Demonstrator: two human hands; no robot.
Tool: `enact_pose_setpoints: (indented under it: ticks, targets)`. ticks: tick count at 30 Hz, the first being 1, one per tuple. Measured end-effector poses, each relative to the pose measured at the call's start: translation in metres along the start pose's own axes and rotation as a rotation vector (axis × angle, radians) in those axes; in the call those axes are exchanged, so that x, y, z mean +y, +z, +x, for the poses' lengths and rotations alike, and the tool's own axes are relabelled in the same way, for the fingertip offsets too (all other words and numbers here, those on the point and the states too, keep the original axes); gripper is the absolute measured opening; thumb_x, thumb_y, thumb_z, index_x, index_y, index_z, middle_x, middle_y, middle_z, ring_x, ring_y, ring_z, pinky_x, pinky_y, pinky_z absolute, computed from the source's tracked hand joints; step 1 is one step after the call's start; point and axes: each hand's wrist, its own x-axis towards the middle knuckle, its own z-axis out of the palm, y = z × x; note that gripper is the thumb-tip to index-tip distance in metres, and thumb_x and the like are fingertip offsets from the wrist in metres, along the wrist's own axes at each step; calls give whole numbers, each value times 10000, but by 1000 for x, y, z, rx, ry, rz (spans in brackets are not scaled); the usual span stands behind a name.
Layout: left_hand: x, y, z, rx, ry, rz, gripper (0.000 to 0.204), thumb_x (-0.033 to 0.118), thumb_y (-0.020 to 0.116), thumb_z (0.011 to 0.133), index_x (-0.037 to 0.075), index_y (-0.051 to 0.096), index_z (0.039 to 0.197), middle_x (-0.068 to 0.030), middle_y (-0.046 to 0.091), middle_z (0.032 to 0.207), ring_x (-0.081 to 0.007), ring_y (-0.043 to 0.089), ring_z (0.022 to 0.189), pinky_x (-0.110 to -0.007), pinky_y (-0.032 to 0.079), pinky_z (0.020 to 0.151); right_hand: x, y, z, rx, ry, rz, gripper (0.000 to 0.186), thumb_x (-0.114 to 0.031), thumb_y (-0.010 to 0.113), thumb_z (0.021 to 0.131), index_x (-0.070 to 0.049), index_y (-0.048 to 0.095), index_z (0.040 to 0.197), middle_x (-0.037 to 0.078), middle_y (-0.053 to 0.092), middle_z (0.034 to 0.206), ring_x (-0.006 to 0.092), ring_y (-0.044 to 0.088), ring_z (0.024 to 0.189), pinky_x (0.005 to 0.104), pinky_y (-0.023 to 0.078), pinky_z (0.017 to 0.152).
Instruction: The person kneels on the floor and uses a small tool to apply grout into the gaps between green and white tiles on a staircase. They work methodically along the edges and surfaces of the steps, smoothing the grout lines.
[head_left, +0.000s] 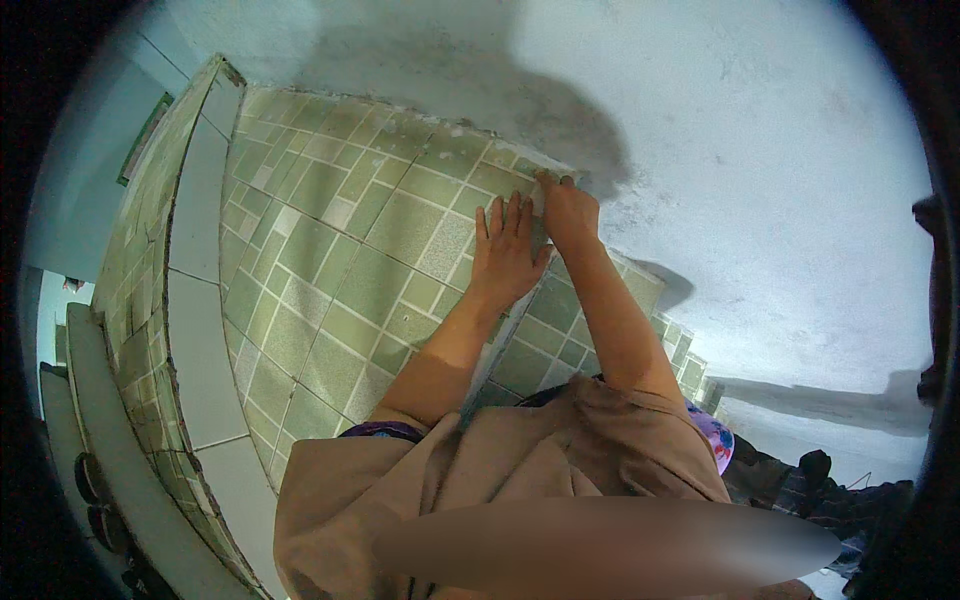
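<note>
My left hand (508,258) lies flat with fingers spread on the green and grey patterned tile surface (395,225). Just right of it, my right hand (573,214) is closed, its fingers curled down at the seam where the tiles meet the pale wall (760,210). Whatever those fingers grip, if anything, is hidden. Whitish smears mark the tiles along that seam. Beneath my forearms, a pale line crosses the tiling between my hands and my body.
A low ledge with a plain pale face (200,215) and tiled top borders the left side. Beyond it are curved grey steps (120,440) and dark rounded objects (90,480). Dark cloth (810,490) lies at lower right. Brown fabric (510,450) drapes over my upper arms.
</note>
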Motion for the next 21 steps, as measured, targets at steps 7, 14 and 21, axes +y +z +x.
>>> enact_pose_setpoints:
  ticks: [7,14,21]
  targets:
    - [0,3,0,31,14,33,680,428,507,895,-17,378,1393,-216,363,1446,-411,289,1353,-574,159,1122,-1,0,0,-34,13,-37,441,-151,568,846,-227,554,1280,152,623,1053,337,684,783,444,555,649]
    - [0,2,0,29,-1,18,681,418,527,890,-17,377,1392,-215,361,1450,-411,305,1349,-577,162,1121,-2,4,8,-108,-4,9,439,-164,605,825,-228,581,1258,148,621,1047,330,679,832,436,553,701]
    - [-1,2,-1,36,9,-11,697,402,563,868,-24,377,1386,-212,354,1455,-417,310,1342,-580,164,1120,-5,5,25,-6,-91,-23,320,-166,582,830,-138,609,1148,146,634,1000,333,682,816,434,553,662]
